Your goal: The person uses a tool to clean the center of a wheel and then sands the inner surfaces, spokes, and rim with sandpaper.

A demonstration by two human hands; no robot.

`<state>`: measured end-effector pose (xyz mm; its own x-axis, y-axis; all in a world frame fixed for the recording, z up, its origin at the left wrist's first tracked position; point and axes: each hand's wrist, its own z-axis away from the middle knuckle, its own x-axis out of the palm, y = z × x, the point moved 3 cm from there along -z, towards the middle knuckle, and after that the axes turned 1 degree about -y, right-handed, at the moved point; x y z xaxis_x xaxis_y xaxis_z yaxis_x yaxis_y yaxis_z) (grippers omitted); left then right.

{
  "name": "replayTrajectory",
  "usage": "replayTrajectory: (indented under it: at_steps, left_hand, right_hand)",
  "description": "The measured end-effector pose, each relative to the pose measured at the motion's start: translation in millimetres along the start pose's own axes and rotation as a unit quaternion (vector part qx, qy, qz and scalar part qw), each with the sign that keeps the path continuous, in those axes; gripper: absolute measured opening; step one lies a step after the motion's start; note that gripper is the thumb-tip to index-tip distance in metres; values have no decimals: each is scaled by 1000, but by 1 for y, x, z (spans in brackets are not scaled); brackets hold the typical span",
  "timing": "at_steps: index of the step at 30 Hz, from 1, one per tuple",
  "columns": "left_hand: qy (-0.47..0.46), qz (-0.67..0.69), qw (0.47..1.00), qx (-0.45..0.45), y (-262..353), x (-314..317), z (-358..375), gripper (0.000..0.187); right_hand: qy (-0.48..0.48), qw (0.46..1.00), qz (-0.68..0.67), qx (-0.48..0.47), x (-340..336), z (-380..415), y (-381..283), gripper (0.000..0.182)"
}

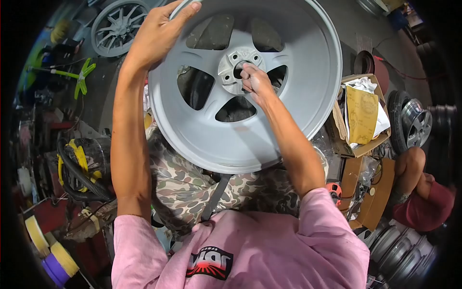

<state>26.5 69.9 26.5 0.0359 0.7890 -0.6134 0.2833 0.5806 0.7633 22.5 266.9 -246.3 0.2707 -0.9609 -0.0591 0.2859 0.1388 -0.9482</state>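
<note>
A grey car wheel rim [211,144] with no tire leans over my lap, its hollow back side facing me. My left hand [161,31] grips its upper left edge, thumb over the lip. Inside the barrel, my right hand [256,82] is at the hub [230,72], fingers curled together by the centre bore. Whatever those fingers may hold is hidden. Bolt holes ring the bore, and dark gaps show between the spokes.
To the right stands a cardboard box [356,149] of papers, with another wheel [416,123] beyond it. A person's bent leg [409,168] is at far right. Stacked rims [399,250] lie lower right. A vacuum hose [79,176] and tape rolls [60,257] are left.
</note>
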Motion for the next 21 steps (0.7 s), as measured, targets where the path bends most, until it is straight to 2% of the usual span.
replayTrajectory:
  at_steps: [2,5,6,7,8,9,10,11,12,13,14,15,16,17,18,19,20,21]
  left_hand:
    - [18,30,998,44,-4,1,-3,32]
    - [-10,18,1000,-3,-4,-1,-3,33]
    - [-11,19,1000,-5,-2,-2,-3,33]
    - [-11,7,1000,-19,-1,-2,-2,32]
    - [-12,-5,999,-33,0,-2,-3,32]
    - [-14,-4,999,-30,-1,1,-4,32]
    - [5,14,1000,0,-1,3,-3,32]
    - [25,32,999,29,1,4,-3,32]
    - [25,34,999,32,2,5,-4,32]
    - [25,40,998,35,2,5,-2,32]
    - [23,46,998,36,2,5,-1,32]
    - [22,46,998,35,3,3,-2,32]
    - [16,11,1000,1,3,0,-3,32]
    - [8,-25,999,-33,3,-1,-3,32]
    - [9,-24,999,-31,2,1,-3,32]
    - [15,26,1000,3,-1,3,-4,31]
    - [19,77,996,36,-4,5,-4,31]
    - [17,79,996,38,-10,6,-2,31]
  right_hand:
    - [38,997,36,-55,-8,4,-1,20]
    - [90,983,85,-134,-13,21,0,20]
    - [129,913,331,-203,-15,40,-32,17]
    - [132,912,331,-201,-20,37,-33,17]
    - [80,851,476,-209,-20,28,-34,18]
    - [25,766,607,-210,-18,24,-34,21]
    - [5,763,618,-191,-10,25,-36,24]
    - [6,762,619,-189,-5,20,-31,24]
    - [-12,866,471,-167,-3,11,-29,23]
    - [-31,941,305,-140,-2,4,-26,23]
    - [-62,993,99,-4,-4,-3,-15,23]
    - [-62,993,98,-3,-4,1,-14,23]
    - [-33,981,183,-53,-6,11,-13,24]
    - [-2,959,265,-102,-10,23,-14,24]
    - [32,899,405,-165,-17,31,-21,21]
    - [32,898,407,-167,-27,26,-29,21]
    - [-7,793,552,-258,-30,20,-41,17]
    - [-44,655,675,-335,-31,17,-52,16]
